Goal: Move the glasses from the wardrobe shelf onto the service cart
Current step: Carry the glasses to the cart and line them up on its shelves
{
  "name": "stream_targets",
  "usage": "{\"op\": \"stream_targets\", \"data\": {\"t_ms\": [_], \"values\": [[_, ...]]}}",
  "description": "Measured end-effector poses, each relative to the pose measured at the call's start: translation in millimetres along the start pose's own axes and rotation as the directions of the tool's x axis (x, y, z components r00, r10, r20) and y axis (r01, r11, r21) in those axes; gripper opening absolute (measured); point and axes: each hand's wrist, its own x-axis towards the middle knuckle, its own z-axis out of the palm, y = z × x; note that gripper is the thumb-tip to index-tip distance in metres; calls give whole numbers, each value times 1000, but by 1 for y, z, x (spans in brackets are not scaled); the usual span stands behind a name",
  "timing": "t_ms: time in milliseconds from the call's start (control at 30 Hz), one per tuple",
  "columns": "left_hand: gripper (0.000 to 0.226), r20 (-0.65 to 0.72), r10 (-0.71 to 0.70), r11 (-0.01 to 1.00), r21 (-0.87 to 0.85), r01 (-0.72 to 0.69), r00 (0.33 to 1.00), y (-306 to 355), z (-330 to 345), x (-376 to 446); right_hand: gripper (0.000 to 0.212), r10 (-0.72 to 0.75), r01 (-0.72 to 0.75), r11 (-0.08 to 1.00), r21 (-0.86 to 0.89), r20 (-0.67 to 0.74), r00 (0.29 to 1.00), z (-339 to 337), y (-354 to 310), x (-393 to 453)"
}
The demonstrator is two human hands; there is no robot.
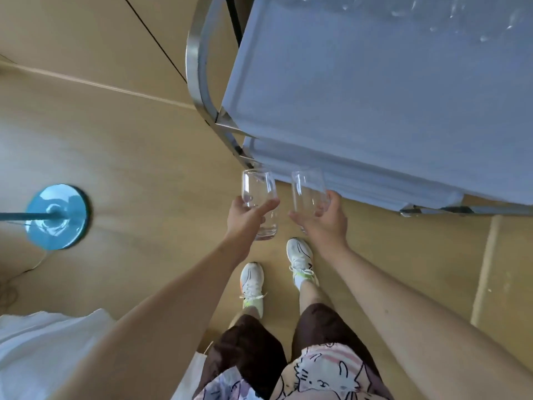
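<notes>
I look straight down at my feet and the floor. My left hand grips a clear drinking glass, rim pointing away from me. My right hand grips a second clear glass, held the same way. Both glasses hang in the air just short of the near edge of the service cart, whose grey top tray fills the upper right. Several clear glasses stand blurred at the far end of that tray. The wardrobe shelf is out of view.
The cart's curved metal handle sticks out on its left side. A floor lamp's blue round base stands on the wooden floor to the left. A white bed corner lies at the bottom left. A beige mat sits at right.
</notes>
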Motion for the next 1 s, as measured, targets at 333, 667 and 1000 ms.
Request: {"op": "stream_targets", "data": {"t_ms": [333,667,1000], "values": [[71,126,19,996,87,-30,992,-54,15,83,93,110,-85,983,160,-153,982,38,81,41],[70,248,234,965,61,-256,940,-63,47,151,95,17,54,954,295,-233,972,60,107,95],[59,262,485,869,-36,-493,835,-44,86,222,86,-226,311,909,279,-297,928,56,99,163]]}}
